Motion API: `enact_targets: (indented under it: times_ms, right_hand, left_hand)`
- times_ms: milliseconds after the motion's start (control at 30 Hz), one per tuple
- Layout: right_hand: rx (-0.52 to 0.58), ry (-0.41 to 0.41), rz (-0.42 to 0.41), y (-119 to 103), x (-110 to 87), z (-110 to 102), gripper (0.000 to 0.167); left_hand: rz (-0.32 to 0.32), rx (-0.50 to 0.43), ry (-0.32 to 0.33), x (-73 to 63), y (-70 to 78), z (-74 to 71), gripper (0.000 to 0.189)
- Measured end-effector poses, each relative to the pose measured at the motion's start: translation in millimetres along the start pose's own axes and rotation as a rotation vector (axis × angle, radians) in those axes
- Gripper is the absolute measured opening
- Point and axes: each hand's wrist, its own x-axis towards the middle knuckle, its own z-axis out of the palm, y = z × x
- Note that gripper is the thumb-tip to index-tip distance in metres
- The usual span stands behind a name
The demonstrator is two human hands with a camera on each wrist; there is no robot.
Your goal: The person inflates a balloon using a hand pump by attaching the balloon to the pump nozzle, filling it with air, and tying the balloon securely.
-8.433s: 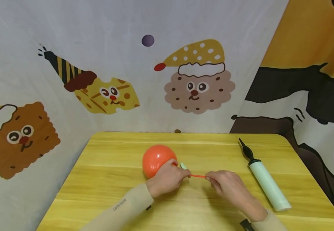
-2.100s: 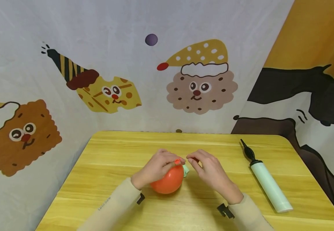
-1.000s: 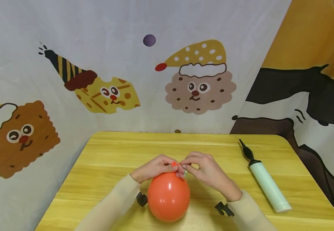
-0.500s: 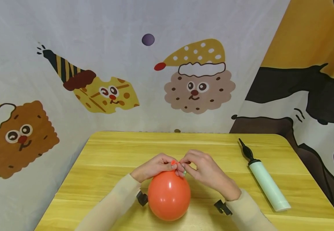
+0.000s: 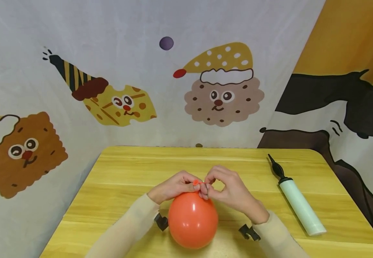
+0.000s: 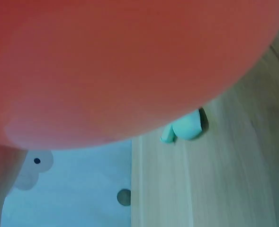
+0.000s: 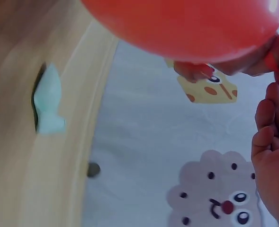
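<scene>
An inflated orange balloon (image 5: pixel 192 222) is below and in front of both hands, its neck pointing up between them. My left hand (image 5: pixel 176 187) pinches the neck between thumb and fingers, with the rolled mouth (image 5: pixel 196 182) showing above the thumb. Thumb and forefinger of my right hand (image 5: pixel 233 190) meet at the neck's pulled-out end, pinching it right beside the left fingertips. The round body fills the top of the left wrist view. In the right wrist view, a strand of neck (image 7: pixel 272 61) runs between the fingers of the two hands.
On the right of the wooden table (image 5: pixel 125 168) lies a mint-green hand pump (image 5: pixel 302 206) with a black nozzle. A flat mint-green balloon (image 7: pixel 49 101) lies on the tabletop beyond the hands, hidden in the head view. A printed cloth (image 5: pixel 134 43) hangs behind.
The orange balloon has come from the left side to nearer the body, below the hands. The hands, earlier stretching the neck and then briefly apart, now meet at it. The pump stays put.
</scene>
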Motion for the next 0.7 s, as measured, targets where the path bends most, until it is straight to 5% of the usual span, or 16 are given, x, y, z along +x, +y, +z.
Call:
enact_targets:
  times_ms: [200, 500, 700]
  right_hand:
    - [0.261, -0.034, 0.175, 1.8, -5.2, 1.2, 0.029]
    - [0.77, -0.189, 0.241, 17.5, -13.2, 2.3, 0.008]
    - [0.765, -0.167, 0.316, 25.2, -14.9, 4.3, 0.011]
  left_hand:
    - [-0.002, 0.03, 0.008, 2.4, 7.0, 4.8, 0.038]
    - [0.054, 0.061, 0.136, 6.2, -1.3, 11.0, 0.036]
    - [0.064, 0.052, 0.268, 8.2, -12.6, 16.0, 0.028]
